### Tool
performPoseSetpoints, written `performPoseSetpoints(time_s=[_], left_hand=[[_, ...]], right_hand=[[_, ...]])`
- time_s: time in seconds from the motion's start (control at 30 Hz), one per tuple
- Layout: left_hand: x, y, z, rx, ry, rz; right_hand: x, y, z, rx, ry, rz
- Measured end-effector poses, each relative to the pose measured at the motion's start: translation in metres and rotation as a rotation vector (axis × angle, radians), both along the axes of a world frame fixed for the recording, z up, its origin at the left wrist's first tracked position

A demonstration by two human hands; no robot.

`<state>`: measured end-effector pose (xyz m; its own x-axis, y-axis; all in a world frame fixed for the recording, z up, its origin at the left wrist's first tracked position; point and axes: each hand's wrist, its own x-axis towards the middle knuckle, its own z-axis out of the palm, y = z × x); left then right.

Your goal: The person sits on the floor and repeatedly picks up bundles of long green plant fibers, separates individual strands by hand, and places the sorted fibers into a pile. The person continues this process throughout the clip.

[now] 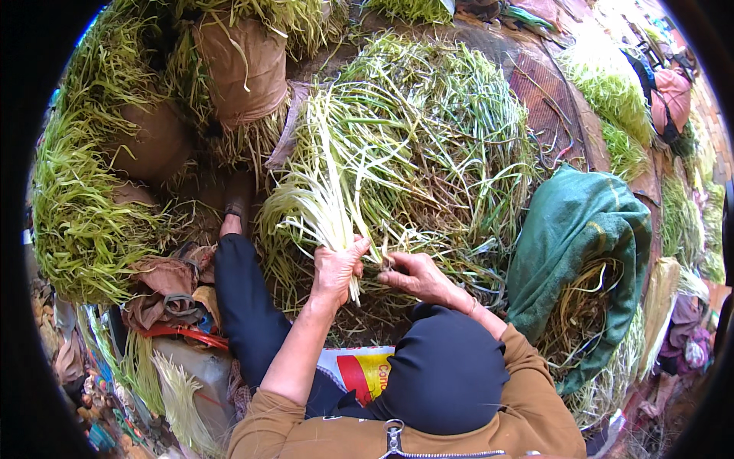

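Observation:
My left hand point(337, 268) is closed around a bunch of pale allium-like stalks point(330, 215). Their white leaves fan out beyond my fist, and short ends poke out below it. Just to the right, my right hand point(417, 277) pinches the brownish root end point(386, 263) of a stalk between thumb and fingers. Before me spreads a large heap of loose green stalks point(447, 126), mixed with brown, withered strands. A printed plastic sack point(361, 370) lies across my lap, partly hidden by a dark rounded cloth point(447, 367).
Cloth-wrapped bundles of greens point(241, 74) stand at the far left, beside a tall leafy stack point(86, 195). On my right, a green cloth point(579, 229) drapes over dry strands point(585, 310). A trimmed pale bunch point(180, 396) rests at lower left. Red mesh point(547, 103) lies beyond the heap.

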<state>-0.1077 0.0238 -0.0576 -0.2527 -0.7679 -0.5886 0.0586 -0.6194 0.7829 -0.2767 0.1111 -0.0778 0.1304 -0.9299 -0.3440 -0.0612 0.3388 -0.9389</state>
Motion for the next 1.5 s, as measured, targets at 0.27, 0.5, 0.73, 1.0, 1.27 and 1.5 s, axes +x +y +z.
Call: performPoseSetpoints(time_s=[0.27,0.5,0.73,1.0,1.27,1.5], left_hand=[[0.003,-0.006,-0.001,0.020,0.162,0.150],[0.028,-0.041,0.010,-0.017,0.198,0.413],[0.059,-0.066,0.021,-0.188,0.217,0.479],[0.036,-0.053,0.020,-0.115,0.271,0.357],[0.023,-0.034,0.020,0.005,0.382,0.237],[0.009,0.014,-0.014,-0.036,0.052,-0.033]], right_hand=[[0.009,-0.021,-0.011,0.111,-0.304,-0.269],[-0.034,0.049,-0.036,-0.344,0.583,-0.055],[-0.072,0.162,-0.055,0.442,1.227,0.374],[-0.033,0.044,-0.006,-0.509,0.811,-0.105],[0.009,-0.018,0.005,-0.246,0.289,0.086],[-0.007,0.002,-0.001,-0.133,0.490,0.425]])
